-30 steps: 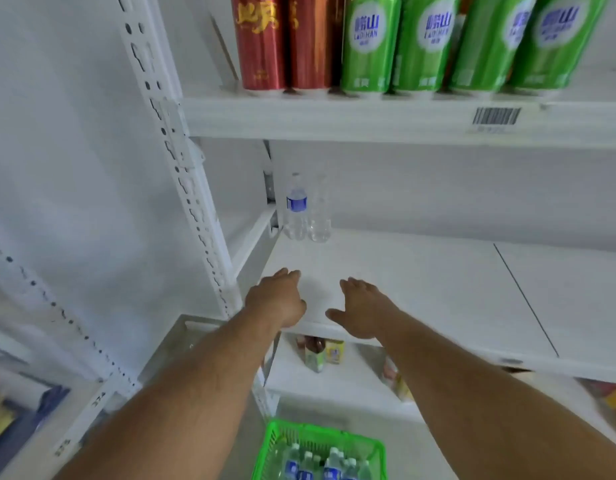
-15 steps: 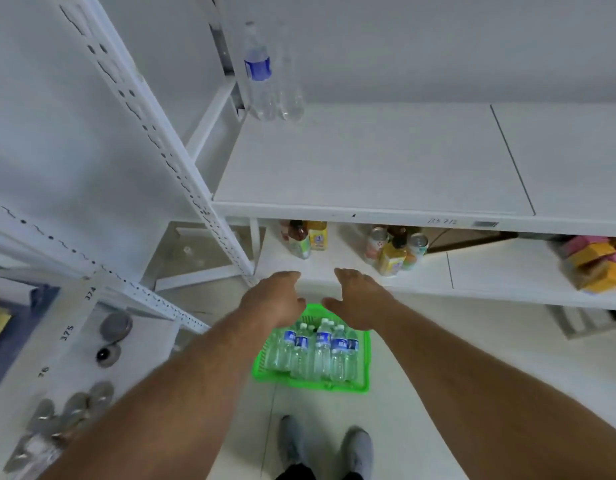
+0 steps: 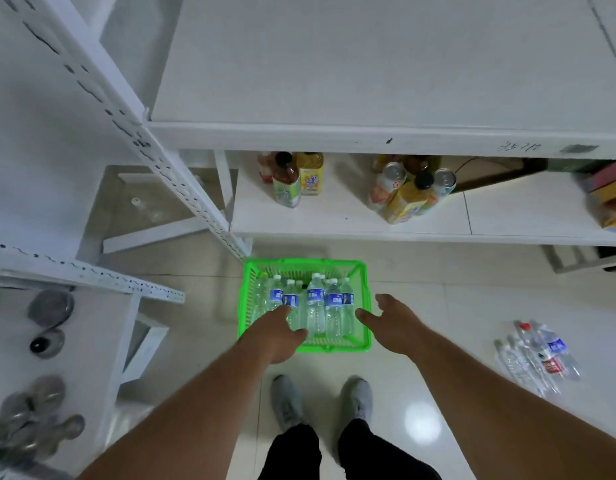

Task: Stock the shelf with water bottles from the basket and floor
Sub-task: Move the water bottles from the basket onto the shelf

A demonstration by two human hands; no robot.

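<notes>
Green basket (image 3: 365, 303) — bottles (image 3: 316, 306) (blue-labelled)

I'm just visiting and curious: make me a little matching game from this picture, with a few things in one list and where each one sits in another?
Things:
1. green basket
2. loose water bottles
3. yellow-labelled drink bottles
4. left hand

Places:
A. lower shelf
B. over the basket's near left corner
C. floor, just ahead of the shoes
D. floor, far right

Pairs: 1-C, 2-D, 3-A, 4-B
</notes>
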